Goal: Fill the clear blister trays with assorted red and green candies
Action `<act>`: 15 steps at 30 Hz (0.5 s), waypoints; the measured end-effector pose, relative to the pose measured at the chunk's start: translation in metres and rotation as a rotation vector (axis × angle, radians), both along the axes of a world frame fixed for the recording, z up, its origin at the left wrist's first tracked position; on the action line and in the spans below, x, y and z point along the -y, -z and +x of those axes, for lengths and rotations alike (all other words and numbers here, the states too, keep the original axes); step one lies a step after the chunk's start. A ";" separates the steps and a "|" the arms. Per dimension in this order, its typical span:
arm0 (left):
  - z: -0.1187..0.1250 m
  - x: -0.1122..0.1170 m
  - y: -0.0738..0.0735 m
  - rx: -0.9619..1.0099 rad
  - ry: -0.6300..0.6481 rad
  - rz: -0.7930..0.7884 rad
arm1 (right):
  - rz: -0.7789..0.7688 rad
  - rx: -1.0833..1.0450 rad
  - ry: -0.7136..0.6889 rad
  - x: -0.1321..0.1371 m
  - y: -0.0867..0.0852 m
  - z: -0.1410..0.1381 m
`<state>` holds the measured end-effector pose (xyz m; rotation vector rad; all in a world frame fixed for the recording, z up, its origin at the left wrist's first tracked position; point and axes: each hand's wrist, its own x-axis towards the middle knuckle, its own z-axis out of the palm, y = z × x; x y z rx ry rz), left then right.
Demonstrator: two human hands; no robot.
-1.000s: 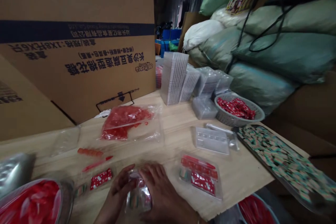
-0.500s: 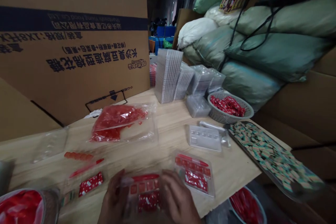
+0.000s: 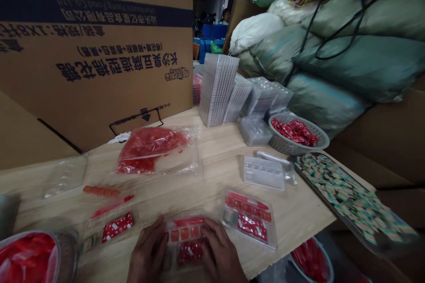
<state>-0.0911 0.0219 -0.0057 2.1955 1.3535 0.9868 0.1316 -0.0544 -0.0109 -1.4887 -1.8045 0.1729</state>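
At the table's near edge, a clear plastic blister pack lies between my two hands. A red stick, a row of red jelly-like cubes and a red white-spotted sachet show inside it. My left hand grips its left edge, fingers bent over the rim. My right hand holds the right edge, its fingers partly covering the sachet. A filled blister pack lies just right of my right hand. Left of my left hand are a loose red sachet, a red stick and a strip of red cubes.
A big carton stands behind a bag of red pieces. Stacked clear trays, an unfilled tray, a basket of sachets and a tray of small striped pieces line the right. A tub of red items sits front left.
The view has shifted slightly, so the scene sits a little further right. The held pack is lower against the table, and both hands have closed in around its edges.
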 end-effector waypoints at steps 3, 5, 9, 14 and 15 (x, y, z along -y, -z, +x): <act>0.001 0.000 0.002 0.069 -0.075 -0.125 | -0.037 0.066 0.003 0.001 0.002 0.001; 0.001 0.000 0.002 0.111 -0.116 -0.193 | -0.066 0.171 -0.010 -0.001 -0.001 0.001; 0.002 0.000 -0.002 0.146 -0.139 -0.267 | -0.148 0.291 -0.076 -0.021 -0.022 -0.005; -0.002 0.006 -0.001 0.156 -0.116 -0.266 | -0.352 0.194 -0.166 -0.050 -0.041 -0.025; -0.004 0.008 0.000 0.142 -0.103 -0.258 | -0.350 0.186 -0.173 -0.051 -0.038 -0.028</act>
